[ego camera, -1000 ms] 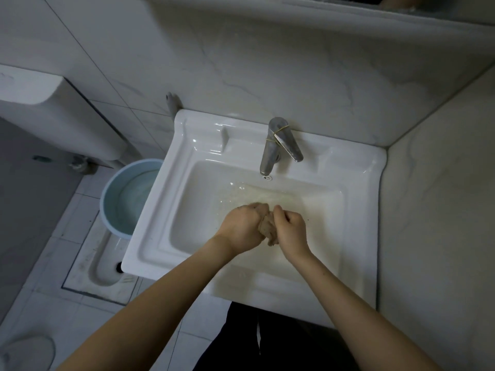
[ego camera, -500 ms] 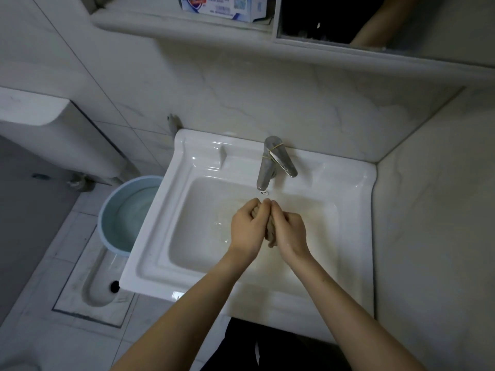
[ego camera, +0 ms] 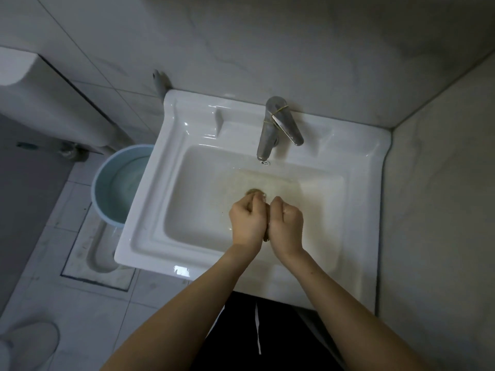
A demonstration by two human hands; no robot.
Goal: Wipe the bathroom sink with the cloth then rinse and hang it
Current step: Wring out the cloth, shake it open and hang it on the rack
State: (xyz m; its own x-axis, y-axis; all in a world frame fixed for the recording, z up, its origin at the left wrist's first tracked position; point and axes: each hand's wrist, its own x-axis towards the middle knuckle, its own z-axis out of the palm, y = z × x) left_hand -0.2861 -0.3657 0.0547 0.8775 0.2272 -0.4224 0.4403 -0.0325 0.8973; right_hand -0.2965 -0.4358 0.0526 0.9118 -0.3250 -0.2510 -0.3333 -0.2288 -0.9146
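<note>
head view:
left hand (ego camera: pixel 247 219): fisted, clamped on cloth
right hand (ego camera: pixel 286 222): fisted, clamped on same cloth, pressed against left
cloth (ego camera: pixel 255 192): brownish wad squeezed between both fists over sink basin, mostly hidden, bit showing above knuckles
sink (ego camera: pixel 171 156): white, murky water pooled
faucet (ego camera: pixel 270 129): chrome, behind hands
bucket (ego camera: pixel 117 183): blue, left of sink

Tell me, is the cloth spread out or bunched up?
Bunched up. The cloth is squeezed into a small wad between the left hand and right hand, over the sink.
</note>
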